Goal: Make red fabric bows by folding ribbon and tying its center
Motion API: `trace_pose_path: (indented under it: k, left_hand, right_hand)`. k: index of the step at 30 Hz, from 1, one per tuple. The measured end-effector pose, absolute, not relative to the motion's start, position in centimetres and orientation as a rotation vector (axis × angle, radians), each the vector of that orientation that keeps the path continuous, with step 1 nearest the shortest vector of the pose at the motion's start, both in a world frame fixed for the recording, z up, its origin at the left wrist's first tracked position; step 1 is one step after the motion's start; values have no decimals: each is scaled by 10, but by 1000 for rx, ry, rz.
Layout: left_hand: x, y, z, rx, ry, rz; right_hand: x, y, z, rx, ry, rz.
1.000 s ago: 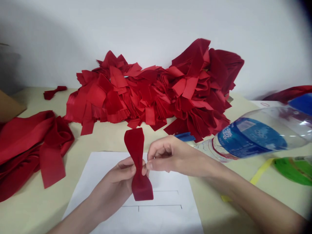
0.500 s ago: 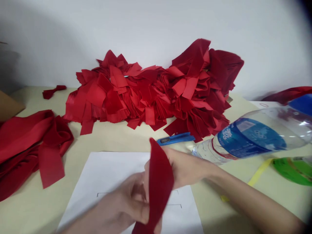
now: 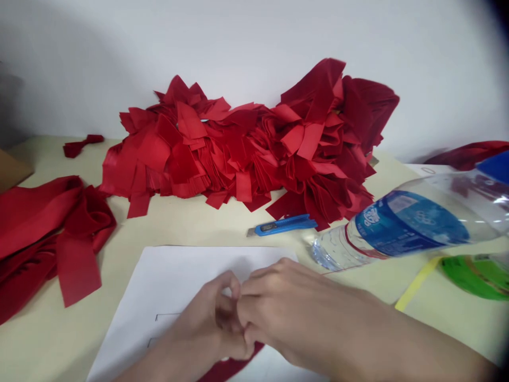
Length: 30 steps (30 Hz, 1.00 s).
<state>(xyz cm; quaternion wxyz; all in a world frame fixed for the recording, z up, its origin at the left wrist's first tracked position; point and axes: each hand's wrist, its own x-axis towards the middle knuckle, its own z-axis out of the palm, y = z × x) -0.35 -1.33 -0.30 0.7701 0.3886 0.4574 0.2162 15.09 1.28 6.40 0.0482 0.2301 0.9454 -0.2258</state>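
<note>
My left hand (image 3: 210, 323) and my right hand (image 3: 278, 307) are pressed together low over a white sheet of paper (image 3: 170, 281). Both hands have their fingers curled in and pinch a red velvet strip (image 3: 234, 363) between them. Only the strip's lower edge shows under the hands; the rest is hidden by my fingers. The paper carries a drawn rectangular outline, partly covered by my left hand.
A big heap of cut red strips (image 3: 246, 148) lies at the back against the wall. Long red fabric (image 3: 47, 228) lies at the left. A blue utility knife (image 3: 282, 225), a lying water bottle (image 3: 409, 225), a yellow tape strip (image 3: 415, 284) and a green object (image 3: 477, 276) are at the right.
The red strip stood upright between my fingers a second ago. It has been turned and brought down; both hands now close over it on the paper.
</note>
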Motion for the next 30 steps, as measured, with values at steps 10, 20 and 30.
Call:
trace_pose_path:
  k: [10,20,30]
  left_hand:
    - [-17,-6,3,738,1079,728]
    - [-26,7,8,531,1106,785]
    - [-25,5,8,387,910,855]
  right_hand:
    - [145,-4,46,1080,3222,-32]
    - [155,28,61,1502,2885,-999]
    - [161,44,63,1360,2547,-1738]
